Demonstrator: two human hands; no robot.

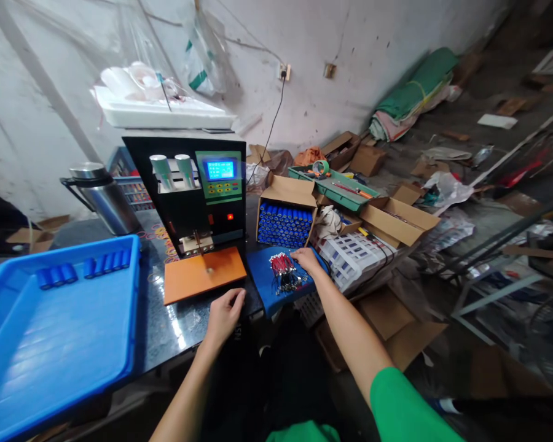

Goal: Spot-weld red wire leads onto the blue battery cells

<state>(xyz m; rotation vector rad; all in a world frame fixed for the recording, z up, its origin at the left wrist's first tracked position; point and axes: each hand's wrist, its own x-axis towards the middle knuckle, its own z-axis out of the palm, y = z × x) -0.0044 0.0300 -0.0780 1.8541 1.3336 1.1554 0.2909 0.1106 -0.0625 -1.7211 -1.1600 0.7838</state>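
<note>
**Left Hand Curled at the Plate, Right Hand Among the Leads**

Your left hand (225,313) is curled, thumb and forefinger together on nothing visible, just off the front right corner of the orange plate (205,276) by the counter's (177,328) front edge. Right of it, the wire leads (283,264) lie bunched mid-sheet on the blue sheet (259,270). Your right hand (308,261) reaches their right side, near the sheet's right edge; whether its fingers grip one cannot be told. Crossed strands could snag under a quick pull, dragging neighbours over the sheet's front edge.
</note>
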